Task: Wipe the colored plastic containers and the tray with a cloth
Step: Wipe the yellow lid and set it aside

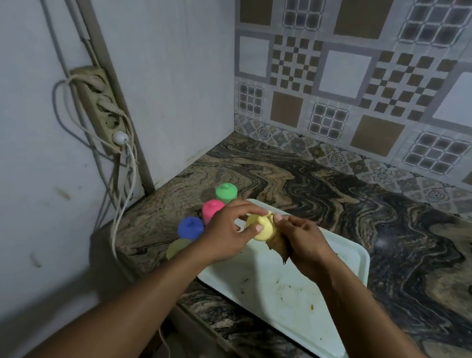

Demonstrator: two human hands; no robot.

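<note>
My left hand (pixel 226 230) grips a pale yellow plastic container (pixel 263 229) above the far end of the pale green tray (pixel 333 296). My right hand (pixel 302 243) holds a brown cloth (pixel 278 247) pressed against the container's right side. To the left of the tray, on the counter, stand a green container (pixel 226 192), a pink container (pixel 211 209), a blue container (pixel 190 227) and an olive-green container (pixel 177 248), the last partly hidden by my left forearm. The tray bears some stains near its middle.
The marbled counter (pixel 396 221) runs right and back to a tiled wall. A power strip (pixel 104 110) with hanging cords is fixed on the left wall. The counter's front-left edge lies just below the containers.
</note>
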